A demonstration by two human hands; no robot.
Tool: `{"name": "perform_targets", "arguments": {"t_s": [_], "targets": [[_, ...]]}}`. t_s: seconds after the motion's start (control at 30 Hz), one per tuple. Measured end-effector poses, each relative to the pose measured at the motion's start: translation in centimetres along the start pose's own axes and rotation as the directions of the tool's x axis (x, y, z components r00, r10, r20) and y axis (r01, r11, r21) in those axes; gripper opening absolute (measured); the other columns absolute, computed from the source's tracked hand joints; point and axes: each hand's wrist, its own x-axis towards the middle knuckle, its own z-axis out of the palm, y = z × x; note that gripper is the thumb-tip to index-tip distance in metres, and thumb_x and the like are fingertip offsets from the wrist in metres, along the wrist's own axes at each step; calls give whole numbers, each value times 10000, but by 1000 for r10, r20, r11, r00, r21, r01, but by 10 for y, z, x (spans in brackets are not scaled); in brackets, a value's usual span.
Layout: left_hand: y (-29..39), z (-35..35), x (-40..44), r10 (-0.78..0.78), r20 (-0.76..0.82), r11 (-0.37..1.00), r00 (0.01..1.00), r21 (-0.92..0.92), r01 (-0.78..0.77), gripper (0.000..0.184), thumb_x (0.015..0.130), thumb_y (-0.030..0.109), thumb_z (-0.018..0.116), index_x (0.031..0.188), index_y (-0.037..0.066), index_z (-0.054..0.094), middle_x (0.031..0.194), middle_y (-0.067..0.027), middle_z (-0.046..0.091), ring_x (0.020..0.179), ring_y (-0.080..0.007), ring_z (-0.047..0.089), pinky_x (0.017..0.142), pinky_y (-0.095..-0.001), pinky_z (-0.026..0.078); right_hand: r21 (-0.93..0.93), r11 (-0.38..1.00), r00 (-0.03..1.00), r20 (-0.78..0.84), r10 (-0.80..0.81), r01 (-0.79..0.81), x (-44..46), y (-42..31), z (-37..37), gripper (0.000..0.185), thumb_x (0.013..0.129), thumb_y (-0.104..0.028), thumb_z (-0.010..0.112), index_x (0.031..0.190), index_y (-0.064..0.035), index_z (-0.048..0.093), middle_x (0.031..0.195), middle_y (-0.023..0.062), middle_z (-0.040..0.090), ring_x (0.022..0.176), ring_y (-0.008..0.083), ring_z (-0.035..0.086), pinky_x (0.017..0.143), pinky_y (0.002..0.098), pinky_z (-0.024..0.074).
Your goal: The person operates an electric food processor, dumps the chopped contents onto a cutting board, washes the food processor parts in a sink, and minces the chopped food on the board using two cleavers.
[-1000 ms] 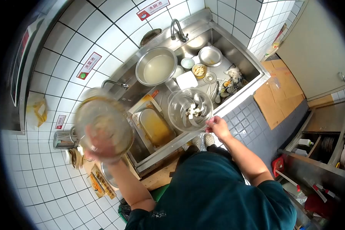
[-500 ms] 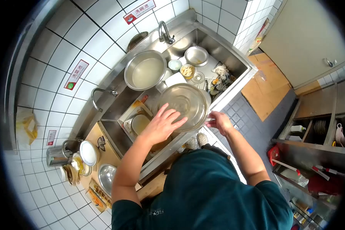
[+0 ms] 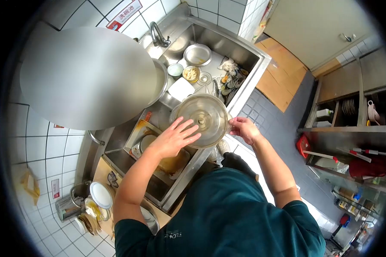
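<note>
Centre frame: left hand (image 3: 169, 141), fingers spread, apparently steadies a lidded clear bowl (image 3: 210, 112); right hand (image 3: 246, 131) clamps its edge between fingers (likely for support).

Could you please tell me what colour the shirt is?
The shirt is dark teal, seen best in the head view.

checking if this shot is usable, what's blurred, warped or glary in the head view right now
Head view: a smooth grey blurred oval hides much of the upper left, partly covering the large basin; wide-angle distortion bends the wall tiles, corners go black; left hand and right hand look fairly sharp.
</note>
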Motion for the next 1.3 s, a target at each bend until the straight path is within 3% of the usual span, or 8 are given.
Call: {"name": "perform_targets", "arguments": {"t_s": [0.17,0.27,0.33,0.37,0.57,0.77,0.93,1.3], "targets": [[-13,34,-9,-420,-457,894,784,-359,269,736,832,154,701,1506,28,433,1545,-230,416,1461,-380,363,1218,-502,278,-7,1000,999,-39,-8,8,5,9,0,148,1000,-167,645,1036,-24,664,936,34,656,824,135,635,763,259,559],[-38,80,-2,-843,-190,464,504,-732,499,609,920,157,672,1455,-44,461,1424,-235,549,1317,-357,537,1118,-473,411,-34,999,998,-55,-29,28,3,11,1,164,1003,-187,649,1014,-25,669,917,26,654,805,122,627,749,257,553],[-46,85,1,-845,145,2,514,-961,275,464,985,168,630,1387,-39,525,1252,-151,675,1094,-252,668,916,-382,544,-79,996,995,-79,-59,52,1,9,6,176,1005,-203,651,1007,-27,671,900,21,652,792,117,622,742,255,548],[-42,77,2,-853,199,-71,483,-960,270,366,998,135,615,1328,-16,572,1130,-61,714,973,-147,680,743,-308,566,-101,992,993,-84,-85,77,0,10,6,194,991,-221,672,1008,-27,678,895,36,668,786,129,634,731,266,551],[5,33,20,-662,366,-360,655,-921,151,396,958,145,639,1327,26,563,1208,-115,681,1032,-230,690,703,-327,596,-253,955,970,-144,-194,154,-49,26,-32,267,932,-276,743,1006,-24,695,845,54,697,738,134,653,706,298,559],[80,38,106,-321,465,-379,825,-861,338,422,828,12,629,1248,-8,588,1093,-126,705,871,-257,717,631,-400,630,-185,943,911,-262,-320,278,-146,54,-134,256,907,-259,770,928,-24,673,805,49,692,708,121,649,638,297,539],[197,40,221,-64,504,-221,861,-849,480,388,820,11,658,1205,-28,626,1113,-134,708,966,-285,705,829,-474,599,-191,897,772,-460,-440,398,-275,104,-248,255,858,-261,785,869,-24,692,691,56,663,588,141,619,524,308,486],[533,39,476,436,557,261,707,-830,493,378,900,74,712,1251,-50,643,1173,-108,706,1033,-221,675,937,-363,529,-39,842,324,-913,-249,538,-589,272,-427,308,862,-316,814,857,-32,695,742,43,670,629,111,612,572,294,495]]}}
